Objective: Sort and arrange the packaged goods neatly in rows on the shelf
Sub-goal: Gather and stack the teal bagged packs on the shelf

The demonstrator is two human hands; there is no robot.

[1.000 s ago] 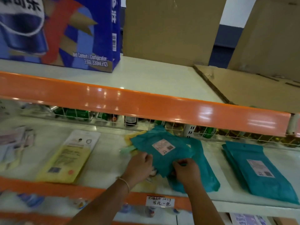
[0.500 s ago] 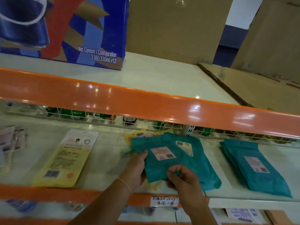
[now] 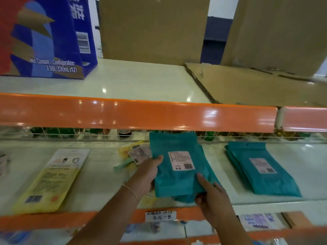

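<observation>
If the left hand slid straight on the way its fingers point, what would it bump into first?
The left hand already holds the teal pouch by its left edge, fingers pointing right. Beyond it, probably the stack of teal pouches lying further right, though depth is unclear.

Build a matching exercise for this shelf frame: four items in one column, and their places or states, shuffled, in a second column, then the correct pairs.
Column 1
1. teal pouch with the pink label
2. stack of teal pouches
3. yellow flat pack
4. blue drinks carton

Column 2
A. stands on the upper shelf, at the left
B. held at its edges by the left hand and the right hand
C. lies flat at the left of the middle shelf
D. lies at the right of the middle shelf, untouched

Pairs: 1-B, 2-D, 3-C, 4-A
</observation>
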